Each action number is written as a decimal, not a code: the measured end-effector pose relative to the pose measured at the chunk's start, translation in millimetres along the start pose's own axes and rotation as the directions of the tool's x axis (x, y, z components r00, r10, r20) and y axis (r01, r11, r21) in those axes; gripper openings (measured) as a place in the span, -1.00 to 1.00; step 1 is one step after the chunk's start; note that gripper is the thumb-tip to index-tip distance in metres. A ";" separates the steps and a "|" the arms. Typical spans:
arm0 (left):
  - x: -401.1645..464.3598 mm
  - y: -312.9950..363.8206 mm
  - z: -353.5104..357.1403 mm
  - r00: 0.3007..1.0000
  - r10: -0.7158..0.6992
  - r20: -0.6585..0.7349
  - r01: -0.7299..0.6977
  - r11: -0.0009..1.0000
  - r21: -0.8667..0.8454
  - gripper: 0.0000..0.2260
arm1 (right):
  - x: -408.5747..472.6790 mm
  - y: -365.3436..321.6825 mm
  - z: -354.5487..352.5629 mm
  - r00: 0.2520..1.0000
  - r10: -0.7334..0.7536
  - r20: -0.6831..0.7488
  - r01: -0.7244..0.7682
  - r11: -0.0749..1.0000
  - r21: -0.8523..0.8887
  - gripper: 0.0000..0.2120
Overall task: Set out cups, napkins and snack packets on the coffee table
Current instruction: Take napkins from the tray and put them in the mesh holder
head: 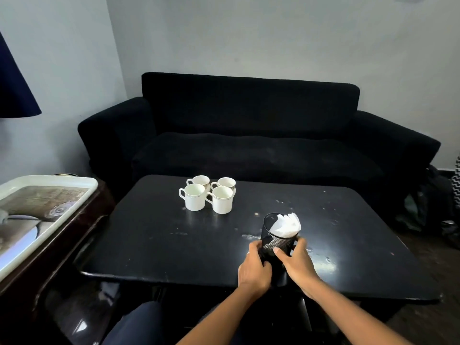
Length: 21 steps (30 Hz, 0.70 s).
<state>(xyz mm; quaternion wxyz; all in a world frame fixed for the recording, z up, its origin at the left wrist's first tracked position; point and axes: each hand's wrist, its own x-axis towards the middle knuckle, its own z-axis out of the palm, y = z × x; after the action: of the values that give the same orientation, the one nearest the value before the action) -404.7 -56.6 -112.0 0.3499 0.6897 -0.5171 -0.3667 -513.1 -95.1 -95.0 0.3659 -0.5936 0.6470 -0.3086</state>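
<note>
A pale-walled room holds a black sofa (249, 135) along the far wall, with a black coffee table (174, 240) in front of it. We observe the table's glossy top, scuffed with pale marks on its right half. Four white cups (207, 194) stand upright in a tight cluster on the far left part of the table, two behind two, their handles pointing left; the near pair touch or nearly touch. On the near right part of the table stands a black mesh holder (276, 241), tilted slightly away from us, with white napkins (286, 225) rising from its open top. Our left hand (255, 267) grips the holder's left side, fingers curled round the mesh. Our right hand (297, 262) grips its right side, thumb laid across the near face and fingers wrapped behind. We cannot tell whether the holder's base rests fully on the table. To the left, on a dark wooden side cabinet (57, 247), lies a white-rimmed tray (74, 181) with a printed picture on its floor. A dark lampshade (15, 90) enters at far left. Dark bags (428, 205) sit on the floor at far right.
</note>
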 end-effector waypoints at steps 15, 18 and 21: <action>73.1 -26.6 2.2 0.960 0.217 -0.178 -0.160 0.944 0.288 -0.44 | 57.8 2.1 68.1 0.950 -0.207 -0.235 0.203 0.978 -0.040 -0.33; 96.0 -26.0 0.7 0.944 0.257 -0.205 -0.181 0.927 0.329 -0.44 | 77.9 7.2 72.8 0.933 -0.281 -0.225 0.267 0.959 -0.090 -0.34; 120.2 -23.5 -3.8 0.939 0.288 -0.190 -0.199 0.902 0.384 -0.43 | 102.0 6.8 74.1 0.928 -0.308 -0.209 0.286 0.949 -0.132 -0.32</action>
<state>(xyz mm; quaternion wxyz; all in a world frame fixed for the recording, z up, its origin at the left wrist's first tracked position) -367.1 -167.6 -147.7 0.3217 0.7108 -0.6113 -0.1324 -457.4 -193.2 -151.8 0.2088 -0.6629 0.6017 -0.3937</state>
